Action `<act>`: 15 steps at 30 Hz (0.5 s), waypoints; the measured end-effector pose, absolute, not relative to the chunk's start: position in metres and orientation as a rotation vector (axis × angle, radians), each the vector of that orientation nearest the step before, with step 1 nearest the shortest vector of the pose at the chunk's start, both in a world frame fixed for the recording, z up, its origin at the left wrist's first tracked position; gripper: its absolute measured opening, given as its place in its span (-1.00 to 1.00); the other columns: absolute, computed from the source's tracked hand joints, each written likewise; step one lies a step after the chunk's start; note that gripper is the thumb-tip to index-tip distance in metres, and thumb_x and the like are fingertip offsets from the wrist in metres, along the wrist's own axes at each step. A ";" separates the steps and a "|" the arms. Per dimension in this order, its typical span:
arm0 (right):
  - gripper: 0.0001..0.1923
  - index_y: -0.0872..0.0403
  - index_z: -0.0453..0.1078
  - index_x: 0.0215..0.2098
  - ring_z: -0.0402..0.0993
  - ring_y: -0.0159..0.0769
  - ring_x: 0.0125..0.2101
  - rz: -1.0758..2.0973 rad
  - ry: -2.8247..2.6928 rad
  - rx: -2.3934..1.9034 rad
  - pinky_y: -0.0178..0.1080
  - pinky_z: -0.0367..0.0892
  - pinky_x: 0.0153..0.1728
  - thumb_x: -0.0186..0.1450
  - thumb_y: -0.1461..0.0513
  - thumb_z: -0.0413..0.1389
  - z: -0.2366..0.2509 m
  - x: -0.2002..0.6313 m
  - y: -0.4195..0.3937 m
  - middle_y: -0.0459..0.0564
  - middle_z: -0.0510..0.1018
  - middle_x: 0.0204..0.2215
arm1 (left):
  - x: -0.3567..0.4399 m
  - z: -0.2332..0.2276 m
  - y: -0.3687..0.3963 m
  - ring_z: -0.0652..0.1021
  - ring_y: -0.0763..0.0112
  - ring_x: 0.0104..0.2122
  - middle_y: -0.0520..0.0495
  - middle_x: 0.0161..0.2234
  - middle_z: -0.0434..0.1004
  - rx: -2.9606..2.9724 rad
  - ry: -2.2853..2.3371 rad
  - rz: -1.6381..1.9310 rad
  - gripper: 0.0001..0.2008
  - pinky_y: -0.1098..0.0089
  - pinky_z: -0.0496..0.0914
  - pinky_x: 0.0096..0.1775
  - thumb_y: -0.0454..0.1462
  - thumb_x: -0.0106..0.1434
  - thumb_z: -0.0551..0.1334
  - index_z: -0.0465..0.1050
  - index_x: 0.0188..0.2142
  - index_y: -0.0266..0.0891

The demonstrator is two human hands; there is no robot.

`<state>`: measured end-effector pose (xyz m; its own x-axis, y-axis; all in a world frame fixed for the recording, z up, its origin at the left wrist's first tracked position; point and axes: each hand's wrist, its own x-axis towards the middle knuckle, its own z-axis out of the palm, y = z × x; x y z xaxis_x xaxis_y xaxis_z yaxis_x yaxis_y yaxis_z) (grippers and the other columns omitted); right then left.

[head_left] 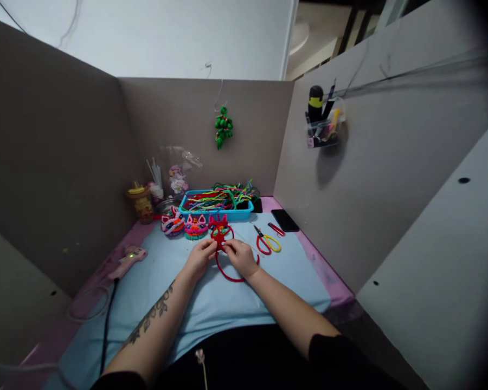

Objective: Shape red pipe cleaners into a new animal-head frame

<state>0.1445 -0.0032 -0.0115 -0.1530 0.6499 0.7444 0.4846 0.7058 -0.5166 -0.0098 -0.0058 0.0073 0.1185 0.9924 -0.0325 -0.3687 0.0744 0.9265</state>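
Note:
Both hands meet over the light blue table cover. Between them is a red piece shaped from pipe cleaners [218, 239], with a long red strand [230, 278] looping below toward me. My left hand [202, 255] pinches the piece from its left side. On the other side, my right hand [241, 257] has its fingertips closed on the piece; the exact grip is too small to make out. Just beyond stand colourful horned animal heads: a white and pink one [172, 224], a pink one [196, 227] and a red one [218, 223], partly covered by the red strand.
Scissors [268, 242] with red and yellow handles lie right of my hands, near a red tool [276, 229] and a black phone [285, 220]. Behind is a blue tray [231, 215] of pipe cleaners. A pink glue gun [127, 262] lies left, its cord trailing toward me. Partition walls enclose the table.

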 end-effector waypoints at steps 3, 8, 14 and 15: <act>-0.83 0.06 0.40 -0.22 0.41 -0.31 -0.33 0.177 -1.832 -0.837 -0.26 0.35 -0.27 0.27 0.23 0.01 -0.010 0.146 -0.004 0.00 0.50 -0.36 | -0.010 0.007 -0.004 0.44 0.54 -0.48 0.02 -0.49 0.47 0.921 0.841 1.277 -0.73 0.53 0.30 -0.39 -0.19 -0.09 0.40 0.46 -0.44 -0.32; -0.72 0.02 0.39 -0.11 0.32 -0.22 -0.18 -0.006 -1.858 -0.835 -0.14 0.35 -0.16 0.19 0.22 0.11 -0.009 0.154 -0.006 0.09 0.32 -0.12 | -0.013 0.005 -0.001 0.44 0.55 -0.53 0.01 -0.52 0.49 0.811 0.840 1.317 -0.73 0.54 0.31 -0.46 -0.20 -0.09 0.40 0.46 -0.42 -0.32; -0.80 -0.04 0.44 -0.20 0.24 -0.16 -0.12 -0.132 -1.978 -0.859 -0.06 0.27 -0.09 0.22 0.28 0.08 -0.010 0.152 -0.005 0.06 0.35 -0.13 | -0.015 0.004 -0.001 0.53 0.41 -0.46 -0.13 -0.46 0.55 0.732 0.833 1.240 -0.86 0.49 0.37 -0.42 -0.31 0.01 0.34 0.47 -0.41 -0.34; -0.80 -0.04 0.44 -0.19 0.23 -0.16 -0.11 -0.142 -1.989 -0.863 -0.05 0.26 -0.08 0.22 0.27 0.08 -0.010 0.152 -0.005 0.06 0.35 -0.13 | -0.015 0.004 -0.001 0.54 0.40 -0.46 -0.14 -0.45 0.56 0.726 0.826 1.223 -0.87 0.49 0.38 -0.42 -0.31 0.03 0.33 0.48 -0.41 -0.35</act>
<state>0.1516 -0.0051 -0.0099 -0.3192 0.5155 0.7952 0.6231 0.7464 -0.2338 -0.0145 -0.0012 0.0037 0.1348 0.9797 -0.1483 -0.5034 0.1966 0.8414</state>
